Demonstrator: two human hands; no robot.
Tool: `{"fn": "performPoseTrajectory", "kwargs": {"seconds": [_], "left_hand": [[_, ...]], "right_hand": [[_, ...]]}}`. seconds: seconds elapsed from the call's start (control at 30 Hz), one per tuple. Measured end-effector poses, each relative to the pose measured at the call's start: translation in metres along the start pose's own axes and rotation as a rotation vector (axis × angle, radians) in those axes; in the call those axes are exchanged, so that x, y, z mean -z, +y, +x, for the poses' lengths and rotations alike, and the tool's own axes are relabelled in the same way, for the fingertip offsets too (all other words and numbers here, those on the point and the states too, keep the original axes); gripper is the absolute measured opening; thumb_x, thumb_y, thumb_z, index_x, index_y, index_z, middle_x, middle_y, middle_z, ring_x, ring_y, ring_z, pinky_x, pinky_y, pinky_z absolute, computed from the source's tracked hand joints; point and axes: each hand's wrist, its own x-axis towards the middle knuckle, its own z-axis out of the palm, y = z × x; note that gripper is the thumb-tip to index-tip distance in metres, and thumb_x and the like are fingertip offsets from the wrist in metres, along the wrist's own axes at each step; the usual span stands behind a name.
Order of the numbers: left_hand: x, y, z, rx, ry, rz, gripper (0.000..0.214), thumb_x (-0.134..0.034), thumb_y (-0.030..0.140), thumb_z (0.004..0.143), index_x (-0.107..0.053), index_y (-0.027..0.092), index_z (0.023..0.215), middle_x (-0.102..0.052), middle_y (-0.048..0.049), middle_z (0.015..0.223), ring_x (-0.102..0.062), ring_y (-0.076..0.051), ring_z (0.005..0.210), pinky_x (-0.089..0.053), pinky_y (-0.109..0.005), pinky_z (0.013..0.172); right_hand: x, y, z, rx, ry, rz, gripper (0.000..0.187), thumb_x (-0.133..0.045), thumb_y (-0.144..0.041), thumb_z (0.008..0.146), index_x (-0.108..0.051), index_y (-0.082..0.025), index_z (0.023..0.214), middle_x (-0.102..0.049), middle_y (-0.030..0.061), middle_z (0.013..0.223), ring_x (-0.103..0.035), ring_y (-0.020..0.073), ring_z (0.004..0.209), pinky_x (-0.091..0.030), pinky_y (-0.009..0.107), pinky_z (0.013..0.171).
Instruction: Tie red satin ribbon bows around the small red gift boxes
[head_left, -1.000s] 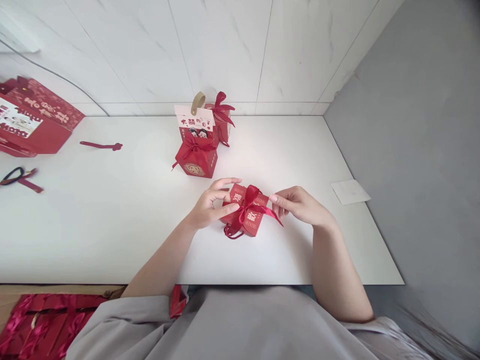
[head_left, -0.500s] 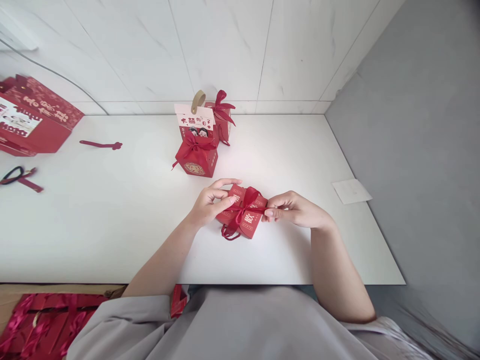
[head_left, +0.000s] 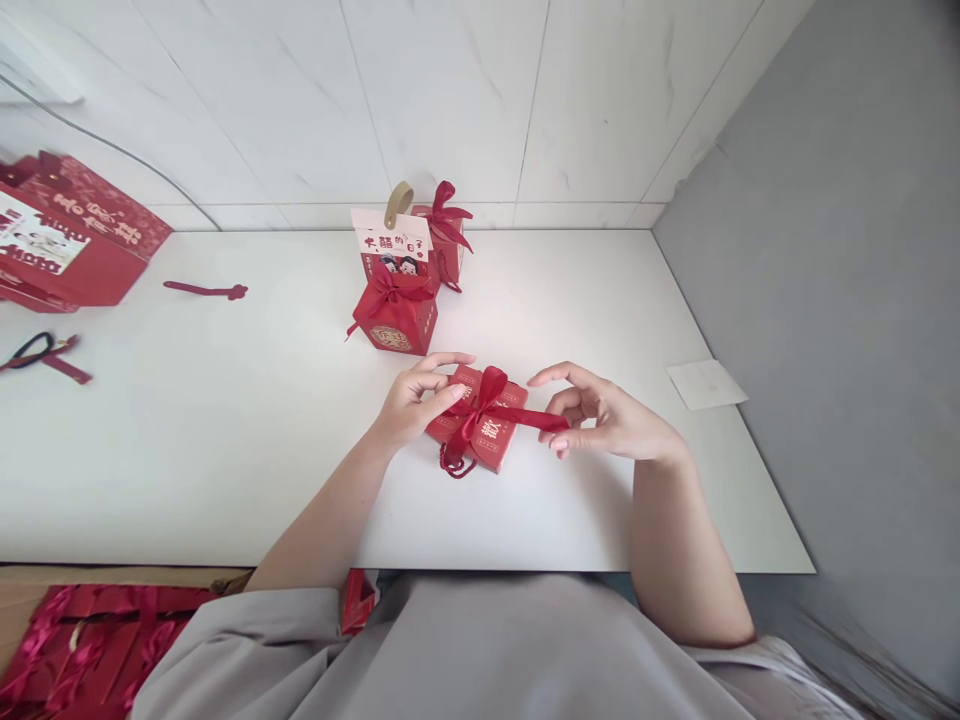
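A small red gift box with gold characters lies on the white table in front of me. A red ribbon is tied in a bow on top of it. My left hand rests against the box's left side, its thumb and fingers pinching the ribbon's left loop. My right hand is just right of the box, fingers spread apart, with the ribbon's right tail lying across its fingertips.
Two finished red bowed boxes and a pink-topped carton stand behind. A big red box and loose ribbon pieces lie far left. A white paper sits right. Red bags lie below the table's edge.
My right hand has loosened its pinch on the ribbon tail and spread its fingers, drawing slightly right. The box has shifted a little away from me. My left hand stays on the bow.
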Motion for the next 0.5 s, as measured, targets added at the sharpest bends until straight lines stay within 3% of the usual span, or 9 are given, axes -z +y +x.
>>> {"fn": "performPoseTrajectory", "kwargs": {"seconds": [0.07, 0.17, 0.33, 0.5], "left_hand": [[-0.001, -0.001, 0.000, -0.007, 0.041, 0.017, 0.043, -0.063, 0.032, 0.088, -0.051, 0.016, 0.051, -0.063, -0.0093, 0.126, -0.058, -0.027, 0.122, -0.046, -0.044, 0.104], [-0.003, 0.000, -0.001, -0.018, 0.060, 0.038, 0.045, -0.063, 0.033, 0.088, -0.048, 0.016, 0.049, -0.063, -0.0092, 0.125, -0.059, -0.027, 0.120, -0.046, -0.043, 0.103], [-0.004, 0.004, -0.002, -0.047, 0.056, 0.054, 0.044, -0.063, 0.033, 0.088, -0.049, 0.016, 0.050, -0.062, -0.0089, 0.124, -0.062, -0.025, 0.115, -0.046, -0.042, 0.104], [-0.005, 0.003, -0.002, -0.076, 0.080, 0.068, 0.045, -0.066, 0.033, 0.087, -0.046, 0.016, 0.051, -0.062, -0.0085, 0.124, -0.062, -0.024, 0.114, -0.046, -0.040, 0.104]], "right_hand": [[-0.004, -0.002, 0.000, 0.101, 0.013, -0.130, 0.065, -0.078, -0.031, 0.080, -0.048, -0.030, 0.137, -0.070, 0.0017, 0.092, -0.067, 0.0165, 0.073, -0.056, 0.031, 0.066], [-0.013, -0.003, 0.005, 0.224, 0.080, -0.356, 0.038, -0.065, -0.027, 0.090, -0.060, -0.031, 0.128, -0.067, 0.0057, 0.110, -0.065, 0.0176, 0.083, -0.055, 0.031, 0.064], [-0.022, 0.000, 0.012, 0.369, 0.269, -0.414, 0.016, -0.060, -0.025, 0.094, -0.072, -0.028, 0.104, -0.069, 0.0055, 0.098, -0.066, 0.0191, 0.086, -0.055, 0.034, 0.070], [-0.021, 0.003, 0.014, 0.357, 0.332, -0.418, 0.007, -0.064, -0.027, 0.092, -0.071, -0.024, 0.093, -0.066, 0.0053, 0.090, -0.064, 0.0182, 0.080, -0.054, 0.033, 0.068]]}}
